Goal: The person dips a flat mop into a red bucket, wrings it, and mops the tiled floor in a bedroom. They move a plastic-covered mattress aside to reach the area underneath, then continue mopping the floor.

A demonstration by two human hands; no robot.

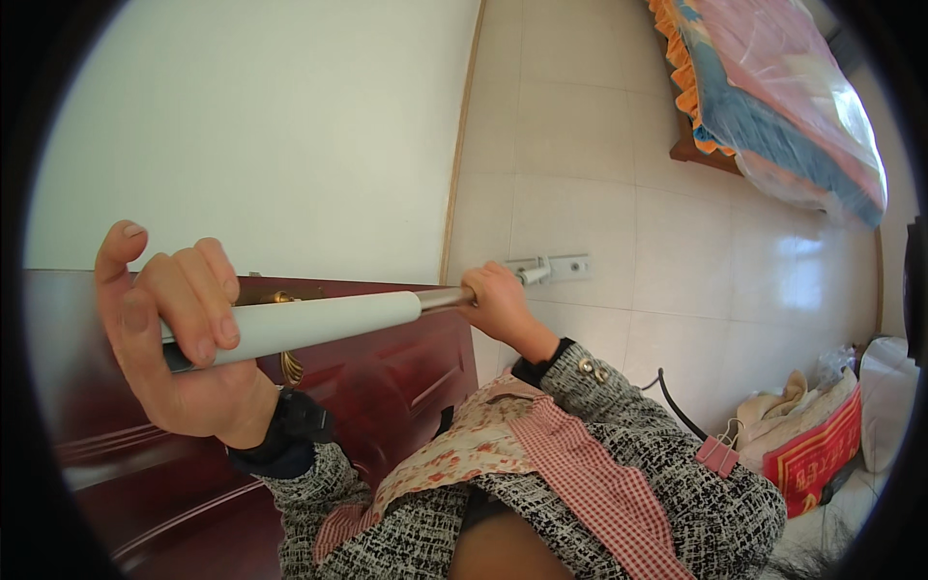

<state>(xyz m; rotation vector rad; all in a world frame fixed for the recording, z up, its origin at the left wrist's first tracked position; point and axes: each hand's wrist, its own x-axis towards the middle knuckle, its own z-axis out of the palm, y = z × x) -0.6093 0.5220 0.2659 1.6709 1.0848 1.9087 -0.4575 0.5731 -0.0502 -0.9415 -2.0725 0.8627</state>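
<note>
A long-handled flat mop slants across the view. Its thick white grip (326,326) rests in my left hand (196,355), with several fingers curled over it near the end and one finger raised off it. Farther down, my right hand (496,301) is closed around the metal pole (444,297). Beyond that hand, the flat mop head (576,267) lies on the tiled floor (573,138), joined to the pole by a white swivel. My left wrist wears a black watch.
A white wall (254,130) meets a dark red panelled door (406,384) with a brass handle (291,368) close on the left. A plastic-covered bed (783,123) stands upper right. Bags (815,449) and a beige cloth lie lower right, near a black cable (678,409).
</note>
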